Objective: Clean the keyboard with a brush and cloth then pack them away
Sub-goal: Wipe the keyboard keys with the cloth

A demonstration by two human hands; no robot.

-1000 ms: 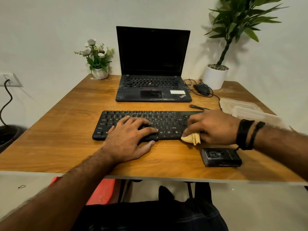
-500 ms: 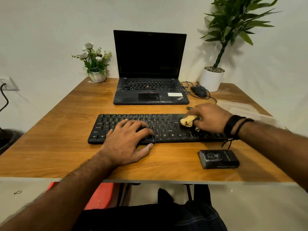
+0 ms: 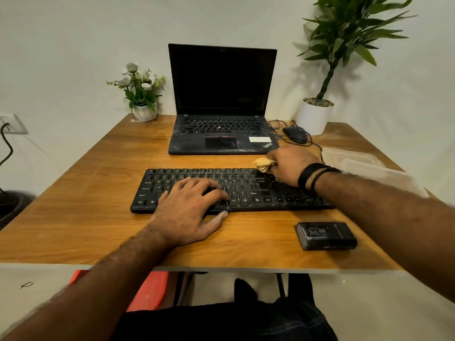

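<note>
1. Head view caught the right hand (image 3: 291, 164) on the move: a second before, it had been down at the near edge of the keyboard (image 3: 246, 190), and it swept up across the keys to the far right corner.
2. The yellow cloth (image 3: 263, 164) went with it, bunched tight in that grip, fingers curled around it, the wad poking out over the keyboard's top edge.
3. Across on the other side, the left hand (image 3: 190, 212) stayed put, fingers spread flat on the keys and thumb against the near edge, pinning the keyboard to the table (image 3: 73, 205).
4. The keyboard itself barely budged, lying square in front of the laptop (image 3: 221, 107).
5. Judging by that stroke, the wipe over the right block of keys looked well under way, with the left half under the bracing palm likely still to come.
6. No brush could be made out, and the clear container (image 3: 354, 161) at the right sat waiting, so packing away looked some way off.
</note>
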